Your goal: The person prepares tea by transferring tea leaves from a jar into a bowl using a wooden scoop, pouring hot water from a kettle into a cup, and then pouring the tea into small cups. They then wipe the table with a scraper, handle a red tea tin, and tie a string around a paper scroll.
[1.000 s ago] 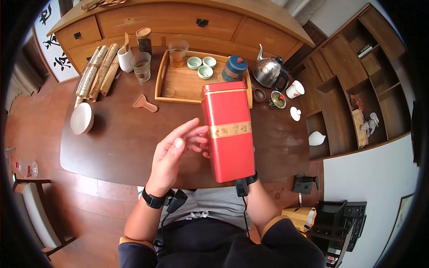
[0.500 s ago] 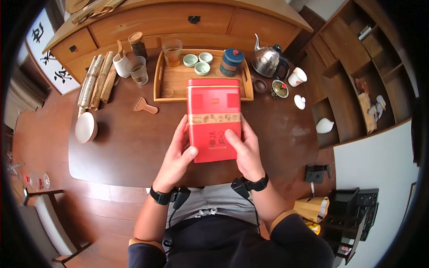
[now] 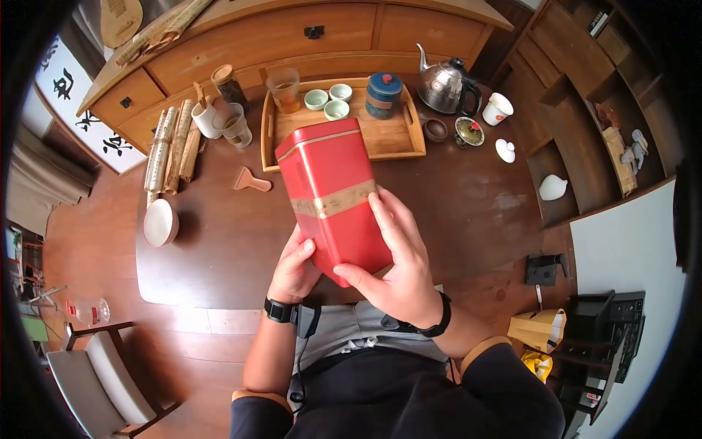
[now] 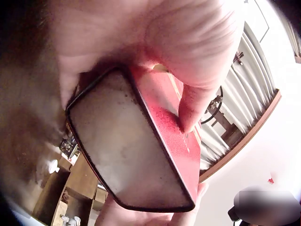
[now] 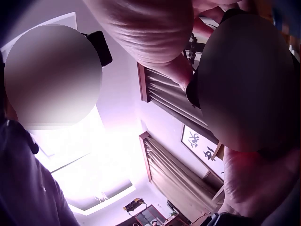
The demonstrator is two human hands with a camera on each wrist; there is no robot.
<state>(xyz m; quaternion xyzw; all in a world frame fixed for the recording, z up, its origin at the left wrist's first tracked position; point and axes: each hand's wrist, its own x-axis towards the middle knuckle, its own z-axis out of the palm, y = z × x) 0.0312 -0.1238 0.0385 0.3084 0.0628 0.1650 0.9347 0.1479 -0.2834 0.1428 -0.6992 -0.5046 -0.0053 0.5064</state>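
Note:
A tall red tin (image 3: 330, 201) with a gold band is held tilted above the table's near edge, its top leaning left in the head view. My left hand (image 3: 294, 267) grips its lower left side, thumb on the front. On the other side, my right hand (image 3: 398, 256) holds the tin, fingers along the right face and thumb at the bottom corner. In the left wrist view the tin's dull metal base (image 4: 127, 146) faces the camera, with the left hand (image 4: 146, 42) around the sides. The right wrist view shows the right hand (image 5: 150, 33) beside a dark blurred area.
Behind the tin is a wooden tray (image 3: 365, 152) with green cups, a glass and a blue jar (image 3: 384, 95). A kettle (image 3: 442, 86), lidded bowl and white cup stand right. Left are a bowl (image 3: 161, 223), bamboo scrolls (image 3: 174, 150), a glass and a wooden scraper (image 3: 252, 179).
Both hands came around the tin, the left having been off it a second ago. Since then the tin has turned from its flat front to a corner and tilted left. The head view has shifted slightly.

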